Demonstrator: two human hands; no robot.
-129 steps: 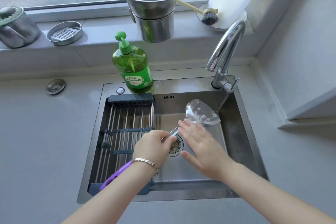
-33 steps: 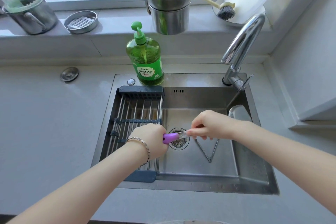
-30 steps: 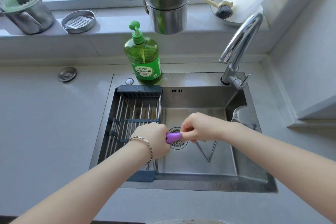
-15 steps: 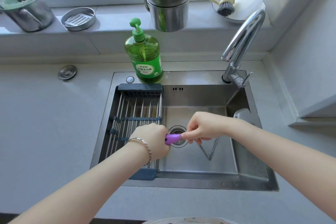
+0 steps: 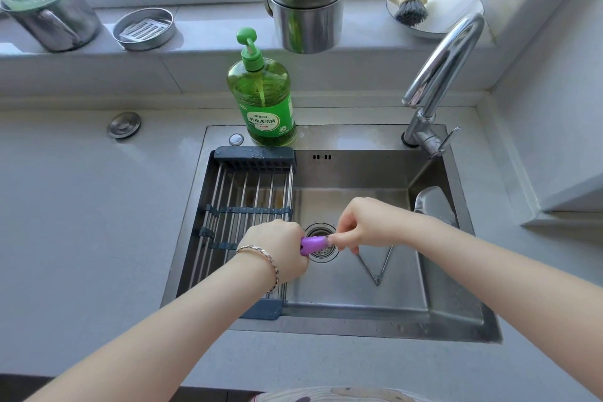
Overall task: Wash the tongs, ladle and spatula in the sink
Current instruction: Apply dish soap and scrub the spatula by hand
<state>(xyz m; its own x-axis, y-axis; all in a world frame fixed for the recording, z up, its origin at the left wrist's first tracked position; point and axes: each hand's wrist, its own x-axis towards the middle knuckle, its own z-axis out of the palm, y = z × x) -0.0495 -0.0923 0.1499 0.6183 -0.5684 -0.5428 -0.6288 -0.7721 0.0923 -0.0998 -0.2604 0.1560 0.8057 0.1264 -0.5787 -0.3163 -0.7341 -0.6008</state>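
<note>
Over the steel sink (image 5: 375,313) I hold the spatula across the drain. My left hand (image 5: 277,248) grips its purple handle (image 5: 313,244). My right hand (image 5: 365,225) pinches the shaft right beside the handle and hides most of it. The spatula's clear blade (image 5: 432,204) shows near the sink's right wall. V-shaped metal tongs (image 5: 377,266) lie on the sink floor under my right hand. No ladle is visible.
A wire drying rack (image 5: 248,202) fills the sink's left part. A green soap bottle (image 5: 262,98) stands on the back rim, with the tap (image 5: 437,75) at the back right. Steel pots (image 5: 306,0), a brush (image 5: 409,10), a soap dish (image 5: 143,28) sit on the sill.
Earlier my right hand rubbed the blade while the spatula pointed away. Now the spatula lies sideways and my right hand works the shaft by the handle. Little has changed in the last second.
</note>
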